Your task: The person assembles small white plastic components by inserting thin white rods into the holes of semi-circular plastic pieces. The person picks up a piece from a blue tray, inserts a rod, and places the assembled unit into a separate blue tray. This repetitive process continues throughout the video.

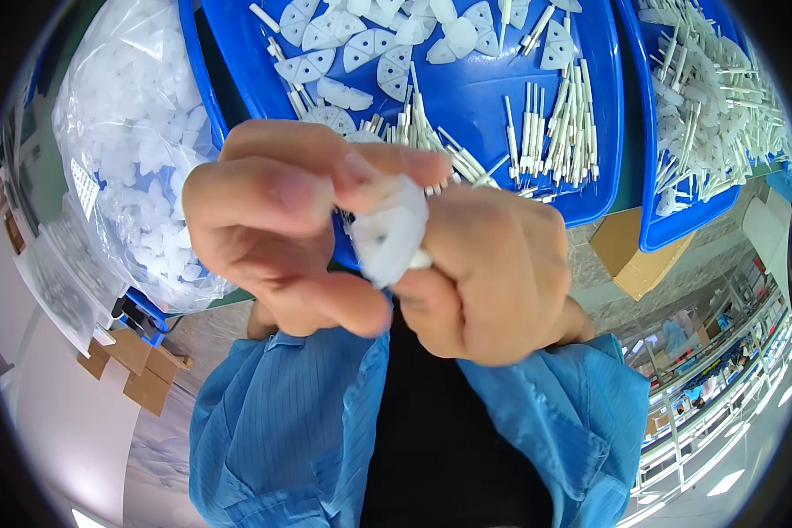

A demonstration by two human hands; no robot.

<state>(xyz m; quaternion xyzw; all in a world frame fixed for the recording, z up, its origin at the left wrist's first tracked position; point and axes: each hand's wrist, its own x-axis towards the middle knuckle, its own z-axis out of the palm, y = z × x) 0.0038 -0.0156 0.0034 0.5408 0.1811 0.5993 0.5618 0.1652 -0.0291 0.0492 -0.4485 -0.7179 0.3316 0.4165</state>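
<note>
Close in front of me, both hands meet on a white translucent plastic piece (389, 231), rounded and fan-like in outline. My left hand (277, 220) pinches it between the fingers and the thumb. My right hand (493, 273) is curled against its right side, with a small white end showing by the thumb; the rest of what that hand grips is hidden. Behind the hands lies a blue tray (475, 106). Fan-shaped white pieces (370, 48) fill its far part, and bundles of thin white rods (572, 128) with metal pins lie nearer.
On the left a clear plastic bag (141, 158) bulges with white pieces. A second blue tray (647, 194) at the right holds a heap of white pieces with rods. Cardboard boxes (154, 378) stand low at the left, and another cardboard box (638, 255) is below the right tray.
</note>
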